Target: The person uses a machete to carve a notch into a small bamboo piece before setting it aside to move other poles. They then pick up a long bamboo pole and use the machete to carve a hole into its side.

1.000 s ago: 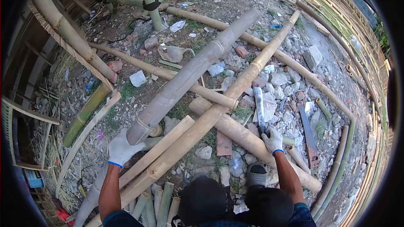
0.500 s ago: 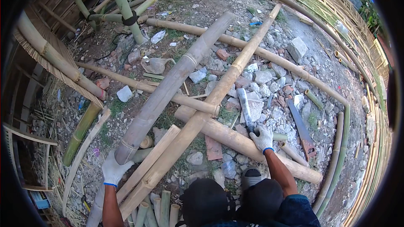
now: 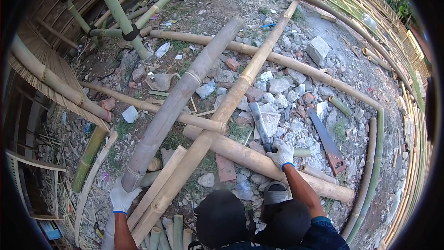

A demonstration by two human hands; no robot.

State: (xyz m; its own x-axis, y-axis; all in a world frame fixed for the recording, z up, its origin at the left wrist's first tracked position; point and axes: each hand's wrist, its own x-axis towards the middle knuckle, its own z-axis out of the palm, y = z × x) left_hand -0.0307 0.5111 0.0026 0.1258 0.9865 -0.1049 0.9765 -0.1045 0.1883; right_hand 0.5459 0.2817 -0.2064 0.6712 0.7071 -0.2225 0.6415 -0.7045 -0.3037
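My left hand [image 3: 123,197], gloved, is wrapped around the near end of the thick grey bamboo pole [image 3: 178,102] at lower left of the frame, which runs up toward top centre. My right hand [image 3: 282,153] is closed on the handle of the machete [image 3: 260,125], its blade lying on the rubble [image 3: 286,88] at centre. Crossed tan bamboo poles [image 3: 231,102] crowd the ground between; a handsaw [image 3: 327,141] lies right, with barer ground at upper right.

2 gloved hands [image 3: 123,198], 1 machete [image 3: 259,125], 1 handsaw [image 3: 326,141], 1 grey bamboo pole [image 3: 178,104].
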